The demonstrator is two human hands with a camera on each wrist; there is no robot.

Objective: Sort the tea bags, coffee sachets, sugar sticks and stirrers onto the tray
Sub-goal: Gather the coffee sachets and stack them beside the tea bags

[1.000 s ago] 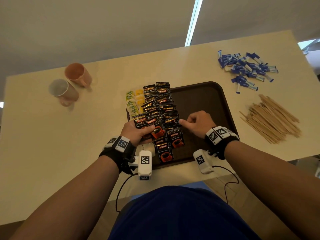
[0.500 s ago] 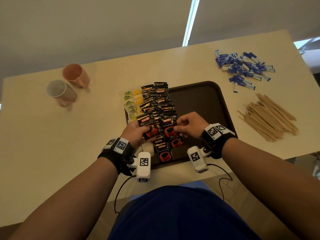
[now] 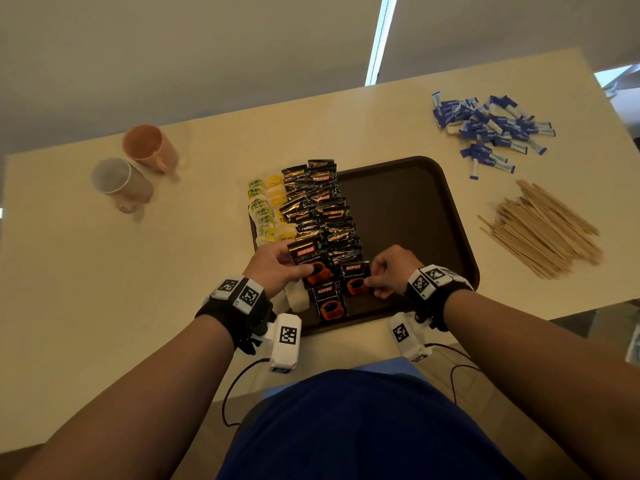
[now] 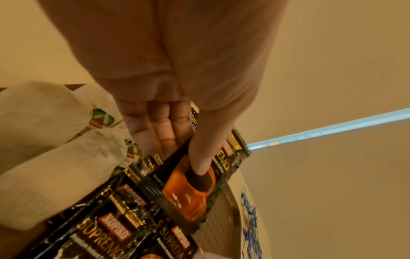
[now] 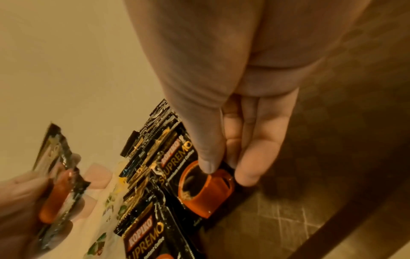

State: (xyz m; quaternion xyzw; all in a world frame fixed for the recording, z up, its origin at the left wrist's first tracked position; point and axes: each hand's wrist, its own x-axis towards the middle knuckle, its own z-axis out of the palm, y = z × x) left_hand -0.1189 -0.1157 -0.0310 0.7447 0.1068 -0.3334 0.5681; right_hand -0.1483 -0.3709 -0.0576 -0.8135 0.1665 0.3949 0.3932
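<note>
Left hand (image 3: pixel 277 268) pinches a coffee sachet (image 3: pixel 309 263); right hand (image 3: pixel 393 270) pinches another sachet (image 3: pixel 355 278) on the tray (image 3: pixel 433 216).

- Coffee sachets (image 3: pixel 322 216), beside both hands: glossy foil.
- Tray (image 3: pixel 415 216): matt, textured dark plastic.
- Stirrers (image 3: pixel 543 230), beyond right hand: pale wood.
- Tea bags (image 4: pixel 55 140): soft paper.

Small print under the brand on the coffee sachets (image 3: pixel 320 216) too tiny to read. Tea bags (image 3: pixel 266 211) partly under sachets, labels unreadable. Tray (image 3: pixel 415 202) left edge hidden by them. Left-hand sachet (image 5: pixel 57 175) blurred in right wrist view; sugar sticks (image 4: pixel 250 227) blurred, cut off at btm edge.
</note>
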